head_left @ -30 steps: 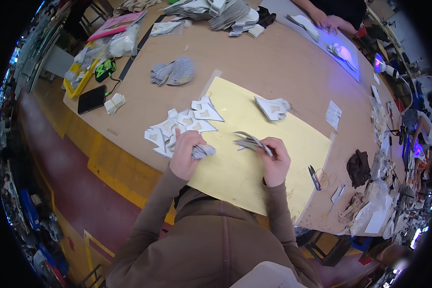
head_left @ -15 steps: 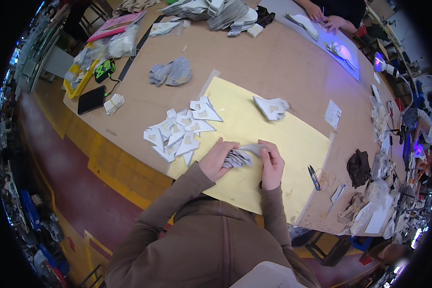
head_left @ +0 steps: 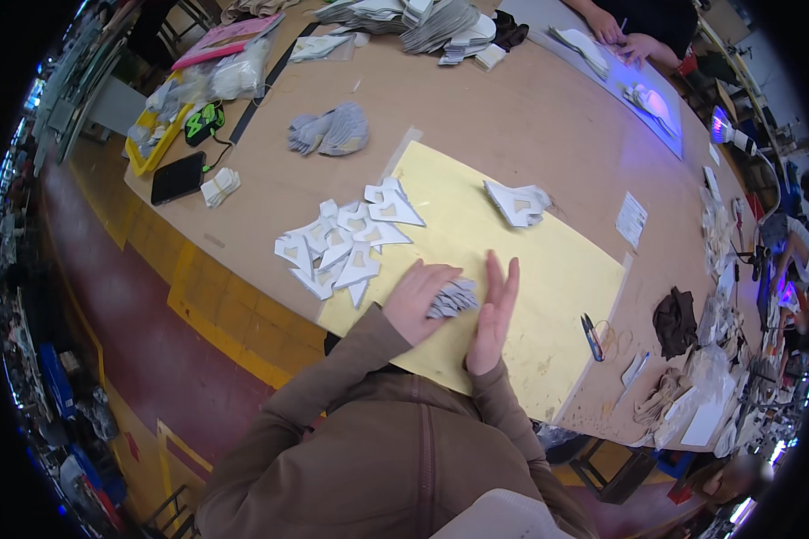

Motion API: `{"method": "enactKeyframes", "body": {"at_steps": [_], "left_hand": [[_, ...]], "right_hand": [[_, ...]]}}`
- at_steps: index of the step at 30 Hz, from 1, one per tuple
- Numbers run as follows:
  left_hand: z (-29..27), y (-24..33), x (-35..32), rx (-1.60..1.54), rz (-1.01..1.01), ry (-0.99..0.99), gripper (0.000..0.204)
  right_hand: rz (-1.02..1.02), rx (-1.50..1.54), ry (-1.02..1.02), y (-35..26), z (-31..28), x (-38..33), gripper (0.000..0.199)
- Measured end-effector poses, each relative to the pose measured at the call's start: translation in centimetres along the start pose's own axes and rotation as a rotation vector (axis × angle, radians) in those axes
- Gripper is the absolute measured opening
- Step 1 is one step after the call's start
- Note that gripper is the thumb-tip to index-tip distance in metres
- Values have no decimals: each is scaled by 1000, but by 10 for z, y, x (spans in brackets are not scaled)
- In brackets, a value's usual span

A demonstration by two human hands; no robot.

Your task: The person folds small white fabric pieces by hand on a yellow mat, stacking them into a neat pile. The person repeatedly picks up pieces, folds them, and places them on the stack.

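Note:
My left hand (head_left: 422, 302) is closed over a small stack of grey fabric pieces (head_left: 454, 299), whose layered edges fan out past its fingers. Close by on the right, my right hand (head_left: 495, 314) is held upright with fingers straight and nothing in it. Both are above a yellow sheet (head_left: 458, 198) taped to the table. Left of my hands lies a spread of white cut pieces (head_left: 337, 241) with cut-out openings, overlapping one another. Another small stack of white pieces (head_left: 518, 205) rests at the sheet's far edge.
Snips (head_left: 591, 337) lie right of the sheet near dark cloth (head_left: 674, 321). A grey stack (head_left: 329, 130), a phone (head_left: 179, 178) and a yellow basket (head_left: 160, 135) sit to the left. Across the table, a person's hands (head_left: 622, 40) work by a lamp (head_left: 733, 133).
My right hand has let go of the grey piece it was bending back and straightened its fingers. The left hand has kept the stack and moved slightly right.

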State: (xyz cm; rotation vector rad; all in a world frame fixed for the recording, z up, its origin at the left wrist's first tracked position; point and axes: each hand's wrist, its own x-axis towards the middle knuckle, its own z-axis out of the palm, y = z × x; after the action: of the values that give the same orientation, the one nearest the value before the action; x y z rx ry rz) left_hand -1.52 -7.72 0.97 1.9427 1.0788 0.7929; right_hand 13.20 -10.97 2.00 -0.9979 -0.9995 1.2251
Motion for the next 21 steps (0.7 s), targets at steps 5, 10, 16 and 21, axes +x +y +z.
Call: {"method": "enactKeyframes", "body": {"at_steps": [5, 10, 16, 21], "left_hand": [[7, 6, -2, 338, 10, 173, 72], [-3, -8, -5, -45, -98, 15, 73], [-12, 2, -10, 223, 78, -25, 59], [-8, -5, -14, 310, 69, -19, 49]], "right_hand": [[36, -83, -142, -4, 9, 9, 89], [26, -75, -335, -1, 11, 4, 95], [74, 67, -220, -8, 10, 3, 95], [85, -116, -346, -10, -4, 7, 90]]}}
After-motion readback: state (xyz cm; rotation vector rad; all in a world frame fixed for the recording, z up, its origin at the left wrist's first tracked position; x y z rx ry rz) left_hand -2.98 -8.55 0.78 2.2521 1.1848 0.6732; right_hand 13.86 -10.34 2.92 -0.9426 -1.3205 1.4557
